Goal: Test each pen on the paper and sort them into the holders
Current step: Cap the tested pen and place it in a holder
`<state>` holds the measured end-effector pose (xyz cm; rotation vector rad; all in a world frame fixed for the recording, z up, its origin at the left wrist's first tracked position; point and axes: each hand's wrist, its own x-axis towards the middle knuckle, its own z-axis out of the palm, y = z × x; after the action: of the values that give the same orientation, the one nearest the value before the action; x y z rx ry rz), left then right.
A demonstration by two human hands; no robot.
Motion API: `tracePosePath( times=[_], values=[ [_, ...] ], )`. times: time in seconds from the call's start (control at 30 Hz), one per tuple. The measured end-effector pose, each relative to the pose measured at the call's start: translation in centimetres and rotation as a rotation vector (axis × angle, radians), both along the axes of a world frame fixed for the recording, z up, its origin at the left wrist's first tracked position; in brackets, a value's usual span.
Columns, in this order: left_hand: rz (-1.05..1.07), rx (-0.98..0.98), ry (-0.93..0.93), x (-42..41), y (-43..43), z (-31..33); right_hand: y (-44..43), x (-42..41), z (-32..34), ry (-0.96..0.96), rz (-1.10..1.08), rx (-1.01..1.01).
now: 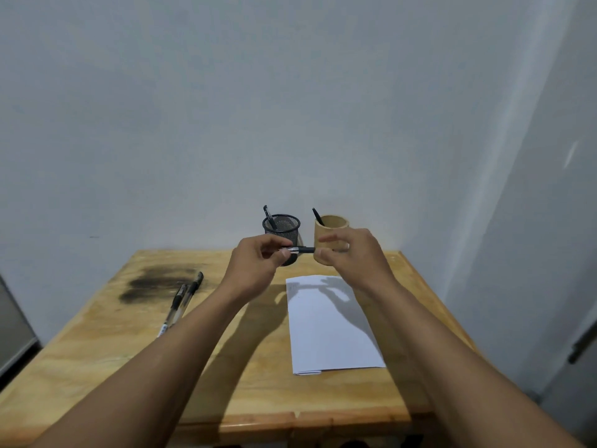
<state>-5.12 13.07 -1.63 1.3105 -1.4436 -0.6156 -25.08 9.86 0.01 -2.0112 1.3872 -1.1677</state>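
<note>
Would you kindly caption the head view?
Both hands hold a pen above the paper, before two holders.

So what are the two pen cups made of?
The black holder looks like metal wire mesh: you can see through its tiny holes. The tan holder looks like bamboo or wood, solid, matte and pale brown, though that is hard to tell for sure.

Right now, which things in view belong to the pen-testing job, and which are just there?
Part of the job:
- pen held between left hand and right hand: pen
- two pens on the table
- paper
- mesh holder
- wooden holder

Just there:
- dark stain on the table
</note>
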Motion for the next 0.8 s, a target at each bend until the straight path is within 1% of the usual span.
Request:
tracePosePath(
  times=[0.07,0.2,0.33,0.43,0.5,0.6,0.8],
  values=[
    [0.004,-0.014,-0.006,-0.8,-0.2,0.5,0.2,0.1,0.4,0.109,0.033,-0.021],
    [0.023,-0.02,-0.022,-2.3,-0.3,1.0,0.4,-1.0,0.5,0.243,-0.035,-0.097],
    [0.019,-0.031,-0.005,-4.5,-0.6,0.7,0.7,-3.1,0.0,0.271,-0.061,-0.057],
    [0.039,-0.041,-0.066,-6.9,-0.8,0.2,1.0,-5.8,0.0,0.299,-0.12,-0.047],
    [0.032,-0.044,-0.143,-8.8,-0.8,-0.5,1.3,-8.0,0.0,0.302,-0.163,-0.046],
    [-0.023,-0.049,-0.31,-12.5,-0.6,-1.7,2.0,-11.6,-0.2,0.298,-0.232,-0.042],
    [-0.234,-0.016,-0.739,-20.7,0.2,-4.1,3.9,-19.5,-2.7,0.321,-0.416,0.008]
  ],
)
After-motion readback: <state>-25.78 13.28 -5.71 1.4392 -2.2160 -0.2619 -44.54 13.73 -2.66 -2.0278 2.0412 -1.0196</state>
